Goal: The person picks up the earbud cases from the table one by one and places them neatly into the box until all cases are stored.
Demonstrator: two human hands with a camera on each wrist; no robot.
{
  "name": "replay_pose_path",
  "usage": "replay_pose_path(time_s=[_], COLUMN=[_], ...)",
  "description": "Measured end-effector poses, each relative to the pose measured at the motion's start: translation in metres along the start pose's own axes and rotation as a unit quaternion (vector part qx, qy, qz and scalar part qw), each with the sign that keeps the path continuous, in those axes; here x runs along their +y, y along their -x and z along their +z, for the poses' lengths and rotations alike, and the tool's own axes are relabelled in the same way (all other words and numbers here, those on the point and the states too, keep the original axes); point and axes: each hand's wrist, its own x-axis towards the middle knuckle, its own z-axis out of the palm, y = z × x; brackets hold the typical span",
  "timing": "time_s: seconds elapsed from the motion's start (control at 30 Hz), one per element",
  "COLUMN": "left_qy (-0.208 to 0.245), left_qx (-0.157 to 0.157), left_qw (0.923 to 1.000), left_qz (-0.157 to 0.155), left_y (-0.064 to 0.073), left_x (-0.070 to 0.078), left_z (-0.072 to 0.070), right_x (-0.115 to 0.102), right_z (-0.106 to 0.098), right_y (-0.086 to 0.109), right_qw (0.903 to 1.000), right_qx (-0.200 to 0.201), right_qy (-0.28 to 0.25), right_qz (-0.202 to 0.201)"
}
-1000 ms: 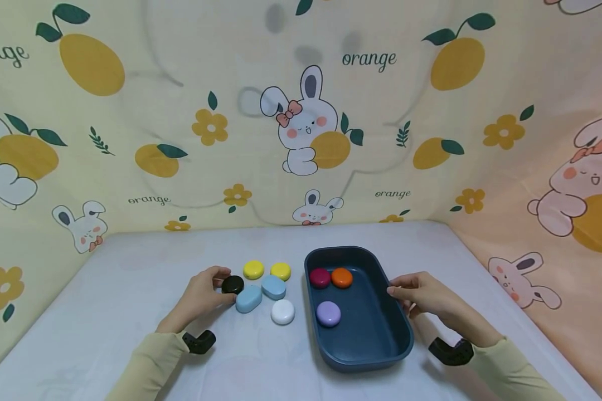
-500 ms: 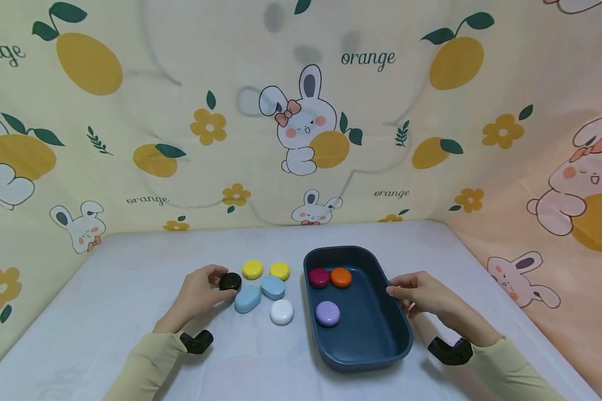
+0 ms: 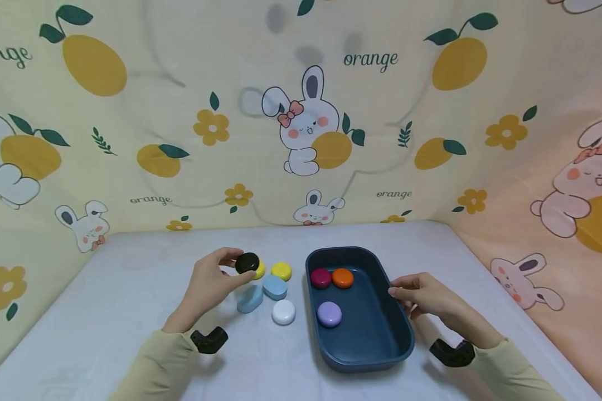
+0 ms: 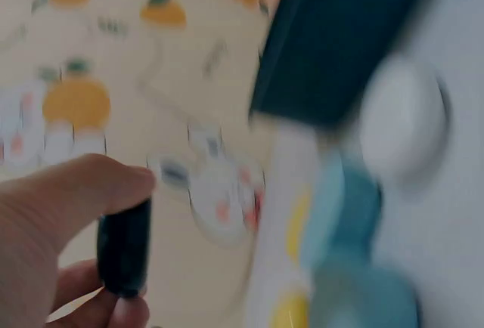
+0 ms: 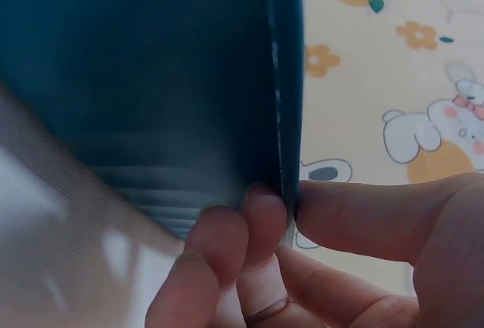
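Observation:
My left hand [image 3: 208,284] pinches a glossy black round piece [image 3: 247,263] between thumb and fingers, raised off the table. In the left wrist view this black piece [image 4: 125,249] appears edge-on. Below and around that hand lie two light-blue pieces [image 3: 275,287], two yellow round pieces [image 3: 281,271] and a white round piece [image 3: 283,312]; the black piece partly covers one yellow. My right hand [image 3: 426,292] grips the right rim of a dark blue tray [image 3: 368,334], thumb on one side of the wall and fingers on the other, as the right wrist view shows.
Inside the tray are a dark red piece [image 3: 321,278], an orange piece [image 3: 343,277] and a lilac piece [image 3: 329,314]. A white cloth [image 3: 261,362] covers the table. A printed fabric backdrop [image 3: 221,167] rises behind it and at both sides.
The black piece has left the table: my left hand lifted it upward and slightly right, in front of a yellow piece. My right hand and the tray have stayed in place.

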Motion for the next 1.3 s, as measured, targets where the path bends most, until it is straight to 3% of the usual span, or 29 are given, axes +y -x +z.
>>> replay_pose_path(time_s=[0.23,0.43,0.63,0.77,1.07,1.3], left_qy=[0.076,0.092,0.104,0.101,0.090,0.036], left_qx=[-0.029,-0.072,-0.114,-0.120,-0.148,-0.180], left_qw=[0.9932,0.9837,0.9775,0.9774,0.9732,0.9693], left_qz=[0.083,0.137,0.144,0.141,0.151,0.163], left_y=[-0.004,-0.008,-0.009,-0.010,-0.013,-0.013], left_x=[0.060,0.087,0.095,0.094,0.092,0.092], left_z=[0.040,0.079,0.108,0.120,0.134,0.140], right_x=[0.001,0.001,0.000,-0.001,-0.003,-0.003], right_z=[0.000,0.001,0.001,0.000,-0.001,-0.001], right_y=[0.000,0.000,0.000,0.000,0.001,0.002], right_qw=[1.0000,0.9999,0.9999,1.0000,1.0000,1.0000], right_qx=[0.003,0.010,0.010,0.006,0.001,-0.002], right_qy=[-0.003,-0.001,0.000,0.000,-0.001,-0.001], right_qz=[0.001,0.007,0.006,0.004,-0.003,-0.003])
